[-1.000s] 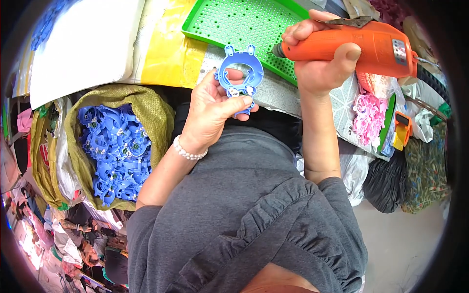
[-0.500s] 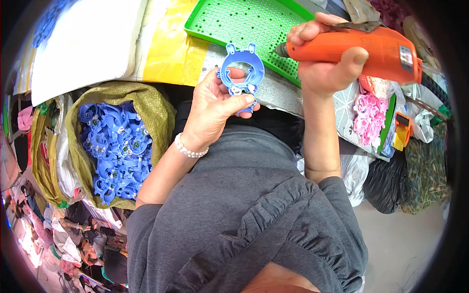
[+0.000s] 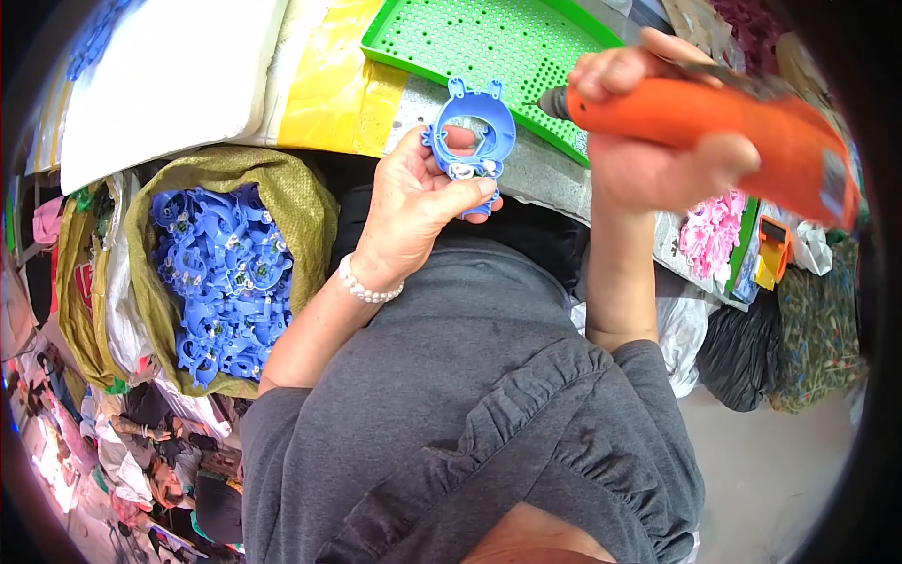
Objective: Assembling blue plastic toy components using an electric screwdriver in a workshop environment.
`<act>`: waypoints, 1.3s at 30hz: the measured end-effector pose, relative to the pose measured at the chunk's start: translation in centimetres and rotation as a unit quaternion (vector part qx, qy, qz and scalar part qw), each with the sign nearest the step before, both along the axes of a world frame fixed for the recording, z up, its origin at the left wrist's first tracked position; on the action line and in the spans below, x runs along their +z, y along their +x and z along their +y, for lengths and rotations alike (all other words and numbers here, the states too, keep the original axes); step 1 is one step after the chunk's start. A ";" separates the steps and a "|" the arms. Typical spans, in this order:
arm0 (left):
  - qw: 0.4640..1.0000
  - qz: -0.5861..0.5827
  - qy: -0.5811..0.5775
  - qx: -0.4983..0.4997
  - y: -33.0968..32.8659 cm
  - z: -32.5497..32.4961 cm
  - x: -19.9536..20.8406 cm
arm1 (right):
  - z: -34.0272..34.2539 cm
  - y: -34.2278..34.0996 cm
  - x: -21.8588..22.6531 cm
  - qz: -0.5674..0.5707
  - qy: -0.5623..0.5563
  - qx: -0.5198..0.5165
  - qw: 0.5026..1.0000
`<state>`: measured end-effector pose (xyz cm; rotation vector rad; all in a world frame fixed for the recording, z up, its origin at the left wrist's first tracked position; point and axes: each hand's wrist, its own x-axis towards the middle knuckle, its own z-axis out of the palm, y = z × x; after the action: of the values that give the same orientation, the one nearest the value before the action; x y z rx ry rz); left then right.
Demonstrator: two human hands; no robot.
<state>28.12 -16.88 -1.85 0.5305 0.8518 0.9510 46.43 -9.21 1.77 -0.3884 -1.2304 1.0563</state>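
My left hand (image 3: 420,185) pinches a blue plastic part (image 3: 505,132) by its lower end, thumb in front and fingers behind. The part is a ring with two small ears on top and small white pieces near its bottom. To the right, my right hand (image 3: 639,155) is wrapped round an orange electric screwdriver (image 3: 700,127), blurred by motion. Its dark tip points left, toward the ring but apart from it. Beyond both hands lies a green perforated tray (image 3: 498,42) on the worktable.
At the left, an open woven sack (image 3: 315,202) holds many similar blue parts (image 3: 221,282). A white board (image 3: 169,85) and yellow tape (image 3: 338,75) cover the table's left. Pink parts (image 3: 711,230) and an orange-yellow tool (image 3: 772,252) lie at the right, above a black bag (image 3: 742,352).
My right hand has tilted the screwdriver, its rear end dropping down and to the right. My left hand and the blue part have shifted very slightly right.
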 end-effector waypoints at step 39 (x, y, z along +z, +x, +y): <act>1.000 0.002 0.006 0.005 -0.4 -0.9 -0.1 | -0.3 0.2 0.2 0.023 -0.032 -0.061 0.997</act>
<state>27.75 -17.77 -2.00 0.5392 0.8544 0.9635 46.66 -9.48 2.01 -0.4795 -1.1193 0.9949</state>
